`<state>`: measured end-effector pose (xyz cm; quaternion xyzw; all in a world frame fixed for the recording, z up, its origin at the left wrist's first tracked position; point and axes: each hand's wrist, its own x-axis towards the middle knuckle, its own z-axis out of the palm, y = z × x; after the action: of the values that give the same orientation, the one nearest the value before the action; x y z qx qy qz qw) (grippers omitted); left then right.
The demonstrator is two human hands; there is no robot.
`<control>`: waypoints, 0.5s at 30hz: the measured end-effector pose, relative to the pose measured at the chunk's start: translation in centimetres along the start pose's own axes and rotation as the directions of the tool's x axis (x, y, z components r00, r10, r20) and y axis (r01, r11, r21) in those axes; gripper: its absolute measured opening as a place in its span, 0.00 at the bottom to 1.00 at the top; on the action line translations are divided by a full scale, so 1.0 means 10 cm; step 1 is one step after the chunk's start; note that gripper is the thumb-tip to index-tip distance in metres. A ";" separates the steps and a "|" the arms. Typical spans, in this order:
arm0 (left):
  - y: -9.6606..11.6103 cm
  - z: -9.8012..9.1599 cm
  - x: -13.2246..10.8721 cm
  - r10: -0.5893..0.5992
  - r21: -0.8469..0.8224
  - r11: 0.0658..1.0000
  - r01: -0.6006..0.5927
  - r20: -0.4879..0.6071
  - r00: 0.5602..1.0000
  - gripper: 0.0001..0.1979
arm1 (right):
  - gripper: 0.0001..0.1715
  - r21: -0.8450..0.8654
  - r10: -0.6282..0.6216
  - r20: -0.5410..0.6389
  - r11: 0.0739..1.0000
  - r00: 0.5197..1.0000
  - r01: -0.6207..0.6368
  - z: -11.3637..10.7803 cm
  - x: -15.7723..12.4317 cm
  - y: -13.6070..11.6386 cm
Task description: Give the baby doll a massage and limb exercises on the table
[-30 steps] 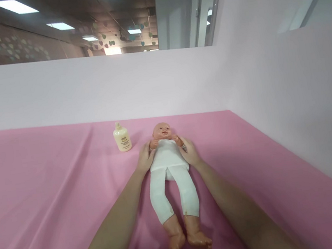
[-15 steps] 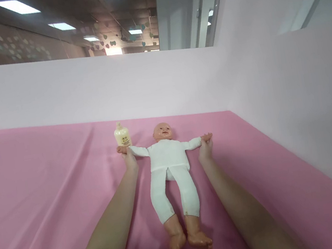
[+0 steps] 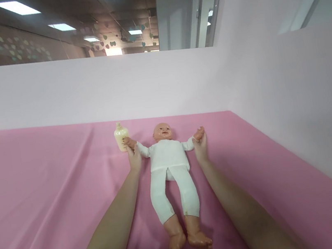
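A baby doll (image 3: 168, 154) in a white top and white trousers lies on its back, head away from me, bare feet toward me. My left hand (image 3: 134, 155) is closed round the doll's arm near the wrist on the left side. On the other side, my right hand (image 3: 201, 147) grips the opposite wrist. Both doll arms are bent and raised a little, with their hands showing above my fingers. A pale yellow pump bottle (image 3: 120, 139) stands behind the doll's left-side hand, which covers part of its label.
A pink sheet (image 3: 54, 191) with creases on the left covers the table. White walls (image 3: 92, 89) border it at the back and right. Above the back wall, a window (image 3: 62, 40) shows ceiling lights and heart-shaped decorations.
Both my hands have moved inward with the doll's wrists. The doll's arms, stretched straight out sideways before, are now bent and lifted. Its body and the bottle have stayed in place.
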<state>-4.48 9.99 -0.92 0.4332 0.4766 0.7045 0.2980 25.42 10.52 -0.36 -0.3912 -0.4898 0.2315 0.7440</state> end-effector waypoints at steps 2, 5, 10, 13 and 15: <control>0.02 0.04 -0.05 0.048 0.073 0.996 -0.055 0.093 0.995 0.26 | 0.43 -0.047 -0.039 0.094 0.998 0.995 0.044 0.06 -0.05 -0.03; 0.02 0.09 -0.11 0.172 0.207 0.951 -0.230 0.266 0.949 0.24 | 0.39 -0.188 -0.070 0.220 0.976 0.973 0.113 0.13 -0.14 -0.06; -0.01 0.15 -0.14 0.325 0.320 0.796 -0.513 0.489 0.809 0.24 | 0.33 -0.353 -0.181 0.481 0.856 0.858 0.378 0.17 -0.22 -0.13; -0.04 0.17 -0.13 0.313 0.356 0.735 -0.577 0.576 0.755 0.23 | 0.38 -0.348 -0.194 0.575 0.822 0.795 0.452 0.18 -0.23 -0.15; -0.05 0.18 -0.13 0.300 0.372 0.716 -0.591 0.601 0.741 0.23 | 0.41 -0.344 -0.185 0.615 0.812 0.767 0.472 0.18 -0.22 -0.14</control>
<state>-2.29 9.83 -1.53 0.7708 0.4368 0.4549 0.0900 22.78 8.69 -0.03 -0.3831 -0.7876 0.0672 0.4780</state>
